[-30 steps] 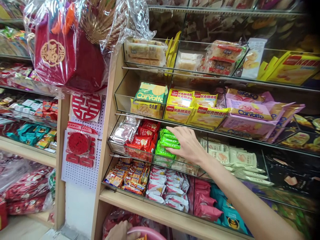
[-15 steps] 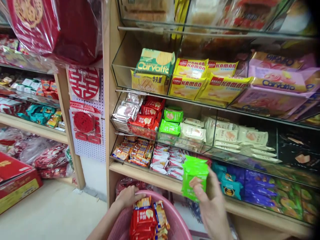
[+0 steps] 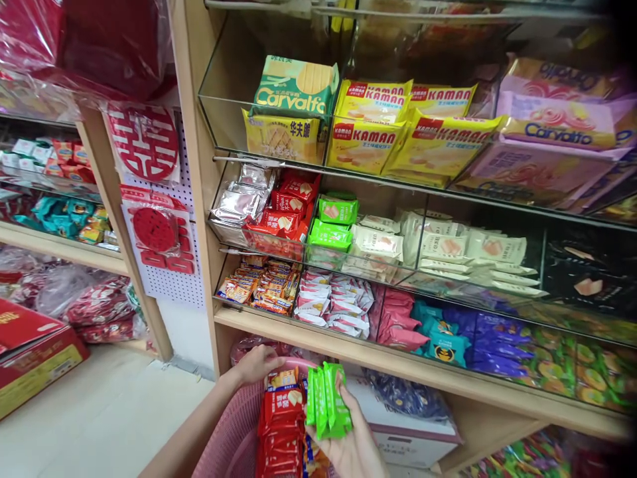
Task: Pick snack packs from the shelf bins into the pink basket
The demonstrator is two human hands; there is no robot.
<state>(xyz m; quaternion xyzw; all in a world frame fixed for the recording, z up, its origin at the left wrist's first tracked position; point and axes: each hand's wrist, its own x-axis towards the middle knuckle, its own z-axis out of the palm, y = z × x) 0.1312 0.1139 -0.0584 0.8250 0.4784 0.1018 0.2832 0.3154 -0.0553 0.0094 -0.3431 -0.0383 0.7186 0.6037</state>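
Note:
My left hand (image 3: 259, 364) is closed over the far rim of a pink plastic basket (image 3: 223, 425). Several green wafer packets (image 3: 328, 401), stacked side by side, are in my right hand (image 3: 361, 448), held over the basket's right part. Inside the basket lie red wafer packets (image 3: 281, 425) in a column, with orange-and-blue packets (image 3: 314, 458) beside them, partly covered by my right hand and the green ones. More green packets (image 3: 331, 234) sit in the middle clear bin of the shelf above.
Clear bins hold yellow Kaman packs (image 3: 365, 143), white packets (image 3: 378, 245), pink packets (image 3: 401, 318) and purple packets (image 3: 500, 345). A wooden shelf edge (image 3: 398, 368) runs just beyond the basket. Under it stands a white box (image 3: 413, 445). A red box (image 3: 34, 358) lies on the floor at left.
My right hand has brought the green packets down and left from in front of the shelf to over the basket. My left hand stays on the rim. The view has shifted slightly.

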